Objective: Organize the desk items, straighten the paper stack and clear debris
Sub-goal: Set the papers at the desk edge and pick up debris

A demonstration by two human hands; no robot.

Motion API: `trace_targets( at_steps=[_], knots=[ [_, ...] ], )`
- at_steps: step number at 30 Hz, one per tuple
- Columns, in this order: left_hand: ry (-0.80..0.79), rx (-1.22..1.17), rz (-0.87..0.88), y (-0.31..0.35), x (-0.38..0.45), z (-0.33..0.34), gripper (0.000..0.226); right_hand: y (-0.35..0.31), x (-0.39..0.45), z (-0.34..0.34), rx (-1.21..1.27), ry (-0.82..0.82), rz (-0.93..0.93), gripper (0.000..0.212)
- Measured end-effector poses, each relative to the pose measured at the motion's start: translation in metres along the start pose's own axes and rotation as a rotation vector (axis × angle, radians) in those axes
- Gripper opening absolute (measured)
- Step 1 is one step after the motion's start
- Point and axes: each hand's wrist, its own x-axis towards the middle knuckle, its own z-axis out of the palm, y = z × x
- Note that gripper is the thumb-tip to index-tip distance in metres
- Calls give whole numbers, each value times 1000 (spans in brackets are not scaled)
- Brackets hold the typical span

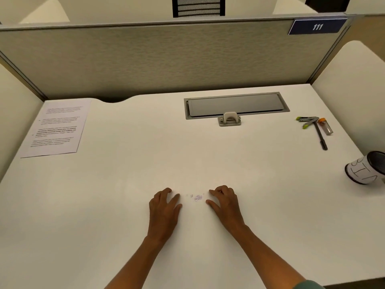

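While your left hand [164,207] and right hand [226,203] rest on the desk [125,184], paper crumbs [197,197] lie between them.
Fingers loosely curled, holding nothing — the paper stack [55,127] sits far left.

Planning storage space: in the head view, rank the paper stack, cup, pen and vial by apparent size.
1. paper stack
2. cup, though it sits nearer the camera and is cut off by the frame edge
3. pen
4. vial

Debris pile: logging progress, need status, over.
Left hand and right hand flat on desk, both open, nothing held. Debris loose between them, not yet cleared. Paper stack squared far left. Nothing in the way.
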Motion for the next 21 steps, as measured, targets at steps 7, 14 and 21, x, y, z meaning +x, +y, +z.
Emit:
trace_targets(
  at_steps=[7,14,21],
  knots=[
    [-62,-15,70,25,-3,17,36,-18,0,12,-42,84,-74,10],
    [-44,-59,73,35,1,17,39,-26,1,14,-26,105,-106,7],
    [-23,-68,-3,20,1,10,41,-11,-8,6,-16,49,-63,24]
  ],
)
